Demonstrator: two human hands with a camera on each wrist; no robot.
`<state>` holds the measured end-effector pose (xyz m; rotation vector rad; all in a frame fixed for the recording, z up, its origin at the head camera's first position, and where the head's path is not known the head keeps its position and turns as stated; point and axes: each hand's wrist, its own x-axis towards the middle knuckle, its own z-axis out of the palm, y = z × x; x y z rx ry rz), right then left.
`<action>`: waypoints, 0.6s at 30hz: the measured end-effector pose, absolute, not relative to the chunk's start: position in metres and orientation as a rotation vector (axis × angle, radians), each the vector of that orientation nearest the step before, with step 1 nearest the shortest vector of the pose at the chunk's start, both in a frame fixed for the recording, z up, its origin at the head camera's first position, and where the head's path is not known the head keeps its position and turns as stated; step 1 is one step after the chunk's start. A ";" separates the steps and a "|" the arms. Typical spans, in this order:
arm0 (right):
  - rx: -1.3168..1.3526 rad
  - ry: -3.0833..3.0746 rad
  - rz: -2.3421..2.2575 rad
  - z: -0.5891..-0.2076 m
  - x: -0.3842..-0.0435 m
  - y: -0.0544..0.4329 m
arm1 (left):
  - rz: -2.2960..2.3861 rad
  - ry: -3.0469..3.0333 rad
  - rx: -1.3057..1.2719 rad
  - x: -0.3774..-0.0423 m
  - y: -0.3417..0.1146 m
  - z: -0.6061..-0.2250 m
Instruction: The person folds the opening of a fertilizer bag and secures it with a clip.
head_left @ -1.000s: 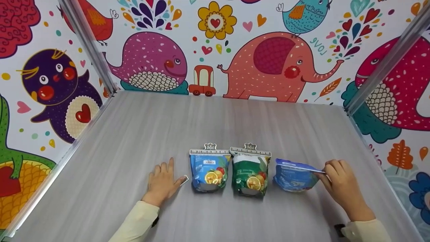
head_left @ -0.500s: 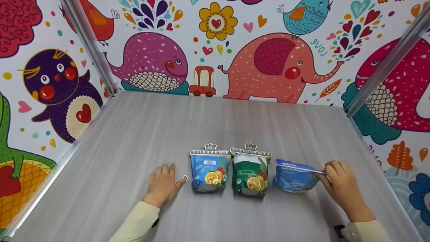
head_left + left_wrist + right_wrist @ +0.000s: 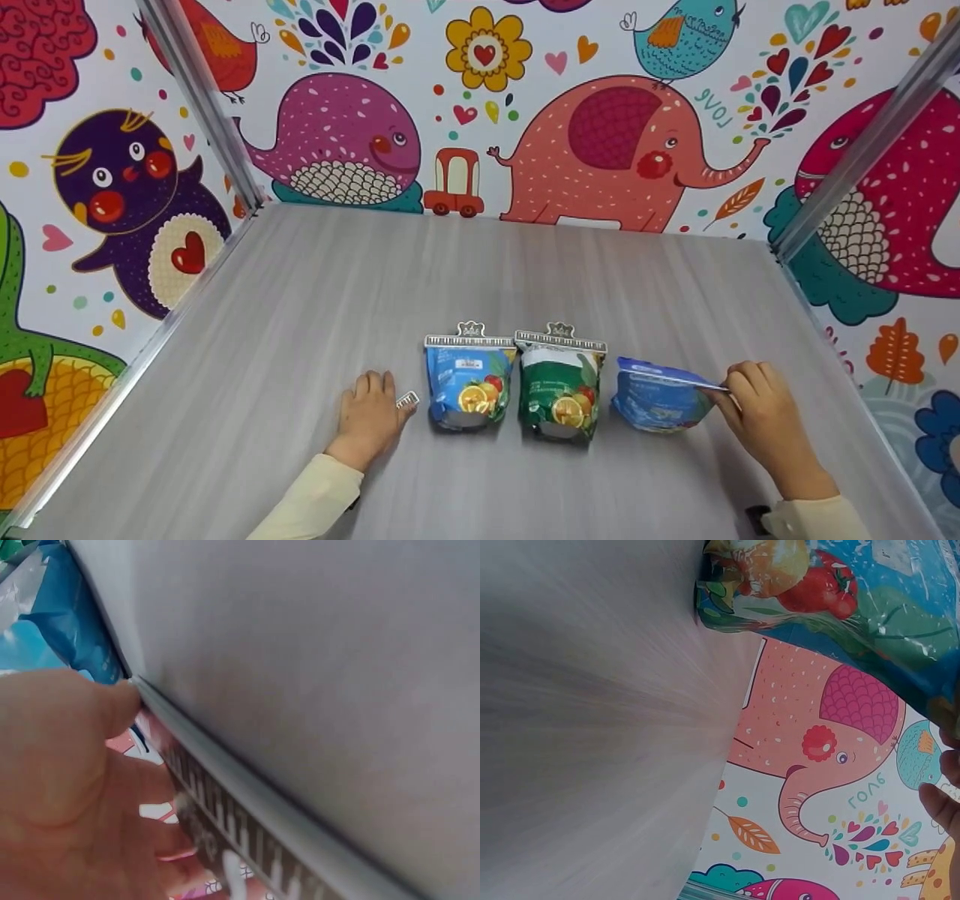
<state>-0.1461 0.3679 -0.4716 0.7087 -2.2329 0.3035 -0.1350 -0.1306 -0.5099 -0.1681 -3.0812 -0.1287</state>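
Observation:
My left hand [image 3: 367,420] is low over the table at left, gripping a piano-key-patterned bag clip [image 3: 407,400]. In the left wrist view the long clip [image 3: 236,821] runs from the thumb across the fingers, its lower end out of frame. At right, my right hand [image 3: 766,420] pinches the right end of a blue pouch's top edge. That pouch [image 3: 660,401] stands on the table, its top without a clip; the right wrist view shows fruit printed on its front [image 3: 840,607]. Between the hands stand a blue pouch [image 3: 469,386] and a green pouch [image 3: 559,390], each topped by a similar clip.
The grey wood-grain table [image 3: 420,277] reaches back to a cartoon-printed wall [image 3: 465,75]. Metal posts [image 3: 202,112] rise at the back corners, and printed side panels [image 3: 135,225] bound the table.
My left hand has drawn slightly toward me and turned; the clip in it now shows its key-patterned face. My right hand and the pouches hardly move; the view shifts slightly.

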 end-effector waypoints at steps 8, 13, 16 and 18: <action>0.711 -2.233 0.305 -0.472 -0.147 0.368 | -0.168 -3.035 -0.181 -0.126 -0.132 -0.516; 0.713 -2.236 0.321 -0.471 -0.147 0.368 | -0.127 -2.939 -0.226 -0.122 -0.132 -0.520; 0.717 -2.229 0.325 -0.471 -0.147 0.368 | -0.148 -2.936 -0.177 -0.119 -0.134 -0.519; 0.718 -2.223 0.322 -0.472 -0.148 0.368 | -0.181 -2.950 -0.124 -0.117 -0.135 -0.518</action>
